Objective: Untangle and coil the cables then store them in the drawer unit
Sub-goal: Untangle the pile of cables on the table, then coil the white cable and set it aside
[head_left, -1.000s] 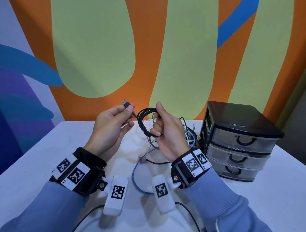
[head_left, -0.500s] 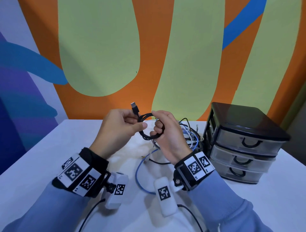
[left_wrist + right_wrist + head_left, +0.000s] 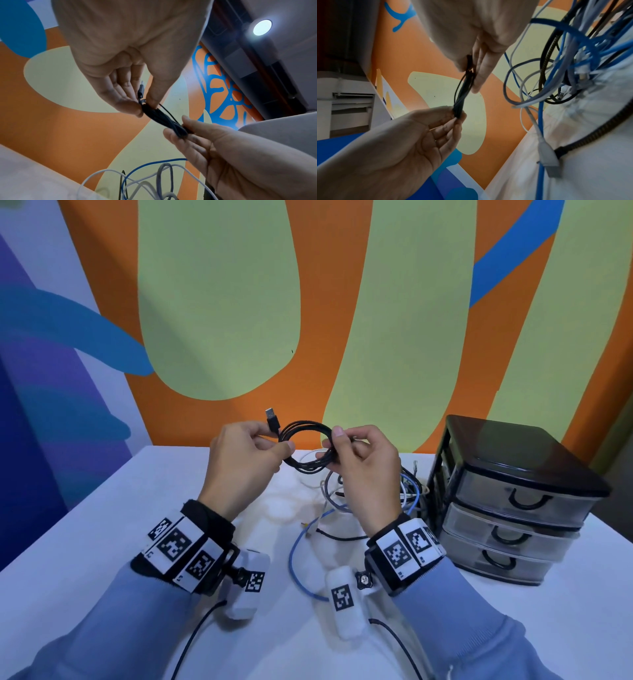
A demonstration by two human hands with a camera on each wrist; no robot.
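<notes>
Taking the drawer unit (image 3: pixel 513 505) at the table's (image 3: pixel 102 525) right side as the mark: farthest to its left, the left hand (image 3: pixel 246 460) pinches one side of the coiled black cable (image 3: pixel 308 446) between thumb and forefinger, the USB plug (image 3: pixel 272 419) sticking up just above that grip. The coil hangs in the air above the table. On the coil's side nearer the unit, the right hand (image 3: pixel 363 467) pinches the bundled loops with thumb and fingertips. Below and just left of the unit, a tangle of cables (image 3: pixel 407 487) in blue, white and black lies on the table, close against the unit's side, whose three drawers are closed
</notes>
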